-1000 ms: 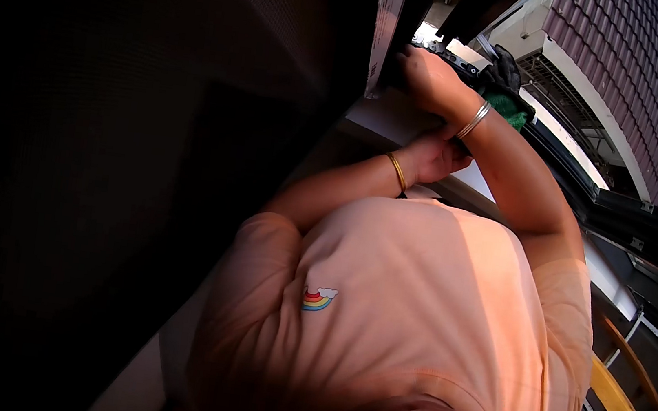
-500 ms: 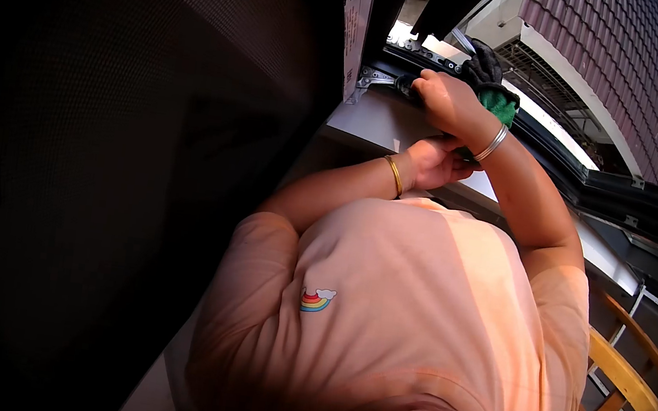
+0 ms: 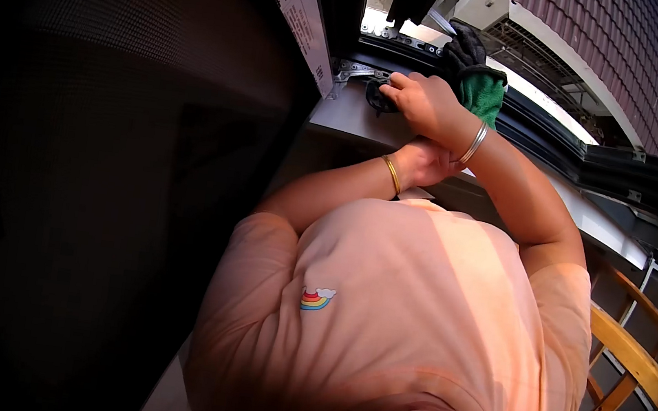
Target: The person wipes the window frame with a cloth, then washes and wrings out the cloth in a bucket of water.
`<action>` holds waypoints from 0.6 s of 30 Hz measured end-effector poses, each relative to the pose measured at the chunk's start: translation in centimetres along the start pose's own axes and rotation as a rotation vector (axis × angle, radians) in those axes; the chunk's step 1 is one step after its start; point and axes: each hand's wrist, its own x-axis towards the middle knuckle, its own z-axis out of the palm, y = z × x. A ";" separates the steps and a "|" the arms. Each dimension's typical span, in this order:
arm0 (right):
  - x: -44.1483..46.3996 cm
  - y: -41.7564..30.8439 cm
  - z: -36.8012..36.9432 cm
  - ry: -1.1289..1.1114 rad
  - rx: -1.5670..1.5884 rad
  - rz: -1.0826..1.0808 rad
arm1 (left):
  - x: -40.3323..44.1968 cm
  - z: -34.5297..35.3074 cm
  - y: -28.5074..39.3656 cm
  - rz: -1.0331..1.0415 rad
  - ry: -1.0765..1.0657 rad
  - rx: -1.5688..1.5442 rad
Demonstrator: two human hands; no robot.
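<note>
My right hand [image 3: 420, 100], with silver bangles at the wrist, reaches across to a metal hinge arm [image 3: 355, 71] on the dark window frame. Its fingers are closed at a small dark thing [image 3: 380, 98] that hangs just below them; its kind is unclear. My left hand [image 3: 424, 165], wearing a gold bracelet, is under the right wrist with curled fingers, and their tips are hidden. A black work glove [image 3: 467, 50] with a green cuff [image 3: 482, 95] is on the frame, right behind my right hand.
A dark mesh screen [image 3: 153, 36] fills the left. Beside it runs a white strip with printed characters [image 3: 293, 16]. Below the frame is a white sill [image 3: 356, 118]. A wooden chair [image 3: 630, 366] stands at right. Outside, a tiled roof [image 3: 611, 51] shows.
The view has shifted, so the frame and glove appear farther left. More of the printed strip shows. The dark thing now hangs clearly below my right fingers, and my left hand stays low.
</note>
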 end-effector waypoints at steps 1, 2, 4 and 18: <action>0.8 -0.6 0.4 0.060 -0.026 -0.019 | -0.1 0.0 0.0 0.044 0.071 -0.035; 1.7 -1.1 0.7 0.074 0.009 -0.012 | 0.0 -0.7 -0.1 0.036 0.076 -0.034; 3.6 -2.2 1.9 0.184 -0.015 -0.019 | 0.6 -3.2 -0.4 0.022 -0.033 -0.142; 0.8 -2.4 2.5 0.029 -0.165 0.104 | 2.5 -2.6 -2.0 -0.066 -0.191 -0.186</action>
